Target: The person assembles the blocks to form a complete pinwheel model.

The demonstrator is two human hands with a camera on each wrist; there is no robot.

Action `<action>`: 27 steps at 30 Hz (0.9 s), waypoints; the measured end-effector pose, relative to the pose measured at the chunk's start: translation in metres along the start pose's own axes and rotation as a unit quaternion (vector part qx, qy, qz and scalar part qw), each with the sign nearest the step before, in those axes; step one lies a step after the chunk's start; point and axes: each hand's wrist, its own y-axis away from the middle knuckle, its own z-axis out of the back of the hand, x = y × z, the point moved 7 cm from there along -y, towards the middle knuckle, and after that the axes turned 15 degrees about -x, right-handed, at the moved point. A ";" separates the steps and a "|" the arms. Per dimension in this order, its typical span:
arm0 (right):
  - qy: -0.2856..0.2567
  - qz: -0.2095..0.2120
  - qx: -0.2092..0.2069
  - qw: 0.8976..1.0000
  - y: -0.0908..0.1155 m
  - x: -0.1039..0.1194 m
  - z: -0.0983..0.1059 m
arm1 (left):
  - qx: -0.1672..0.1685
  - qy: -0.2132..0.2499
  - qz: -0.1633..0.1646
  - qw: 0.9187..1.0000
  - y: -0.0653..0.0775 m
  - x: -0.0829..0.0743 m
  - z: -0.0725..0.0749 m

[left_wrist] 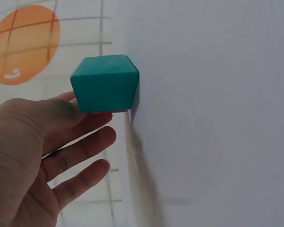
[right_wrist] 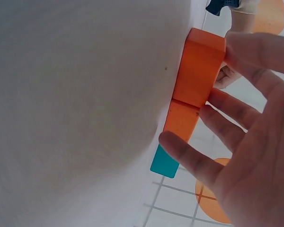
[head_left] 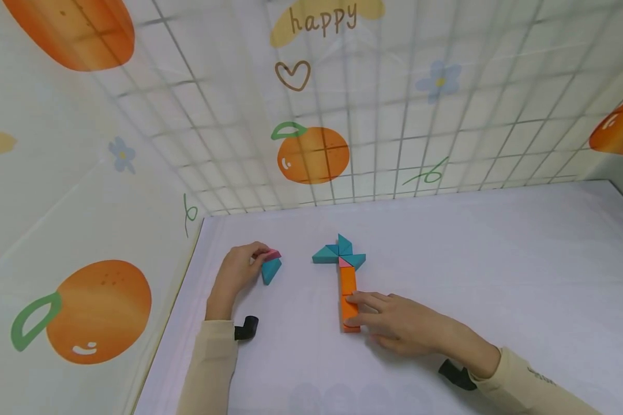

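Note:
My left hand (head_left: 239, 268) pinches a small pink block (head_left: 273, 254) between thumb and fingers at the table's left. Right beside it lies a teal block (head_left: 271, 271); in the left wrist view this teal block (left_wrist: 106, 85) mostly hides the pink one. My right hand (head_left: 407, 323) rests its extended fingers along the near orange block (head_left: 349, 308). Beyond that, a second orange block (head_left: 348, 279) continues the column up to a pink triangle (head_left: 344, 263). Several teal triangular blocks (head_left: 326, 255) fan out around the column's far end like a pinwheel.
A white tabletop (head_left: 472, 259) lies under everything. Behind it stands a wire grid with a fruit-printed cloth (head_left: 394, 144); another printed cloth (head_left: 161, 230) closes off the left side. Black wrist mounts (head_left: 247, 328) stick out near both sleeves.

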 end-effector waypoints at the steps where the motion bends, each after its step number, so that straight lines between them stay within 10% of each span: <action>1: 0.000 0.001 -0.001 1.000 0.000 0.000 0.000 | 0.004 -0.003 0.001 1.000 0.000 -0.001 -0.001; 27: -0.002 -0.016 0.014 1.000 0.001 -0.002 -0.003 | 0.041 0.003 -0.052 0.998 -0.002 -0.038 -0.016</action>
